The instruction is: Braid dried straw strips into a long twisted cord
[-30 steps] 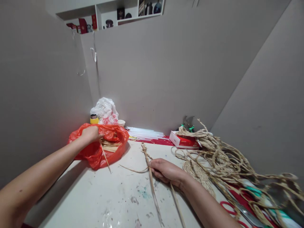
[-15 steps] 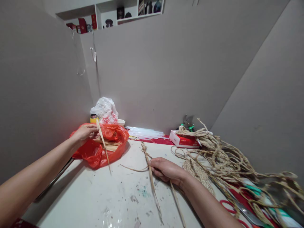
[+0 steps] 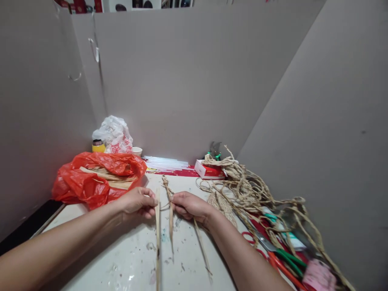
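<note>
A pale dry strip (image 3: 158, 238) hangs down from my left hand (image 3: 140, 203), pinched between thumb and fingers. Just to its right, my right hand (image 3: 190, 205) is closed on a twisted piece of fibre (image 3: 165, 184), whose knotted end points away from me. One loose strand (image 3: 171, 230) trails below the fingers, and another (image 3: 202, 246) runs down from under the right palm. The two hands are close together but apart, above the white table (image 3: 121, 258).
A red plastic bag (image 3: 72, 182) of dry strips lies at the left, before a white bag (image 3: 113, 131), a yellow jar (image 3: 98, 146) and a cup (image 3: 137, 151). Behind are clear sticks (image 3: 165, 163). Rope coils (image 3: 251, 186), a red box (image 3: 210, 170) and scissors (image 3: 266, 241) occupy the right.
My left hand has moved from the red bag rightward, close to my right hand, bringing the pale strip along. My right hand still grips the twisted fibre. The view has shifted right and down.
</note>
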{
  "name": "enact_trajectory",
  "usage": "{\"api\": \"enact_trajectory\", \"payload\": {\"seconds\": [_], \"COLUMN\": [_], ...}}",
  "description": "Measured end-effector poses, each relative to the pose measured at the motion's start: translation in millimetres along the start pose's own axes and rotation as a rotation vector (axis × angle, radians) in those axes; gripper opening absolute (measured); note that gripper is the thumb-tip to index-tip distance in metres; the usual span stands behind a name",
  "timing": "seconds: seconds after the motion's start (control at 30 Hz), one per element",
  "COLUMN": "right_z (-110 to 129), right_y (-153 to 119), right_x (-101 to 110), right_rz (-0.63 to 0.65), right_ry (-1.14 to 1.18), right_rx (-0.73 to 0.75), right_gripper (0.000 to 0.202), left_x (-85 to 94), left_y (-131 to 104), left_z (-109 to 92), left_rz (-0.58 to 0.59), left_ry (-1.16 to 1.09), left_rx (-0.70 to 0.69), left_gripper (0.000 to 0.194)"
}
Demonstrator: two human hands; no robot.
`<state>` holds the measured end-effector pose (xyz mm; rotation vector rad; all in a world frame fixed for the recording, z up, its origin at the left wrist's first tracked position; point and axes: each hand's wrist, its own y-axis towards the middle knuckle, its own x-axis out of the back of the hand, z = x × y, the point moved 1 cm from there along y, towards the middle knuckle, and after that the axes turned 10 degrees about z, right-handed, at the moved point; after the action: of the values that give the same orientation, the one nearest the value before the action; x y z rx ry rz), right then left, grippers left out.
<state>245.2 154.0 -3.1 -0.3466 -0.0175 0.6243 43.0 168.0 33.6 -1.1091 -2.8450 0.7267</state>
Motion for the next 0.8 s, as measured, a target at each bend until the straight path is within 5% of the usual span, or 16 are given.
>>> {"api": "enact_trajectory", "payload": {"seconds": [0.23, 0.53, 0.8], "right_z": [-2, -4, -2], "right_y": [0, 2, 4], "right_x": [3, 4, -4], "right_rz": [0.02, 0.022, -0.103], "right_ry": [0.034, 0.01, -0.031], "right_rx": [0.059, 0.069, 0.082], "right_gripper": [0.035, 0.036, 0.027], "left_x": [-16.8, -17.7, -21.7], "left_y": [34, 46, 44], "left_z": [11, 19, 17], "left_rz": [-0.02, -0.075, -0.092], "left_ry": [0.006, 0.071, 0.053], "left_rx": [0.001, -0.014, -0.015], "left_gripper": [0.026, 0.017, 0.016]}}
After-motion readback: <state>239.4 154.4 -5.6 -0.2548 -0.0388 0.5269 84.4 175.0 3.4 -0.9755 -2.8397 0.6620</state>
